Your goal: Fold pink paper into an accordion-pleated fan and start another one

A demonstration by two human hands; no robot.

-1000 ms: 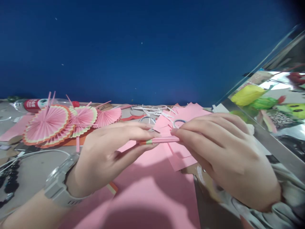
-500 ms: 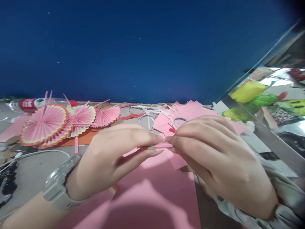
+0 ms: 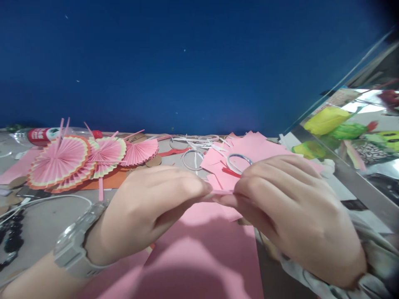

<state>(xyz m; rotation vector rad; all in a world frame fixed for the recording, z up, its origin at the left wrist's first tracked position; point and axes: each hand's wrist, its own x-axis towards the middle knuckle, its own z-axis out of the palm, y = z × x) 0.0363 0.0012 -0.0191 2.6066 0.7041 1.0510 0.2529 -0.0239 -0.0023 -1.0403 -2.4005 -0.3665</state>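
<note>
Between my two hands is a narrow strip of folded pink paper (image 3: pixel 223 192), seen nearly edge-on. My left hand (image 3: pixel 152 203), with a grey watch (image 3: pixel 76 249) at the wrist, pinches its left part. My right hand (image 3: pixel 289 207) has thumb and fingers closed on its right part, and the fingers cover most of that end. Below both hands lies a large pink paper sheet (image 3: pixel 205 257). Just beyond my right fingers are rolls of tape (image 3: pixel 238 163) and smaller pink paper pieces (image 3: pixel 249 145).
Several pleated pink paper fans (image 3: pixel 59 162) lie at the left, before a plastic bottle (image 3: pixel 46 136). White loops and strips (image 3: pixel 199 143) lie at the back against a blue panel (image 3: pixel 187 74). At the right, a metal-edged ledge (image 3: pixel 352 166) holds yellow and green packets (image 3: pixel 327 120).
My left fingers have slid along the strip and closed flatter over it. My right hand has moved slightly right and down, so a short piece of the strip shows between the hands.
</note>
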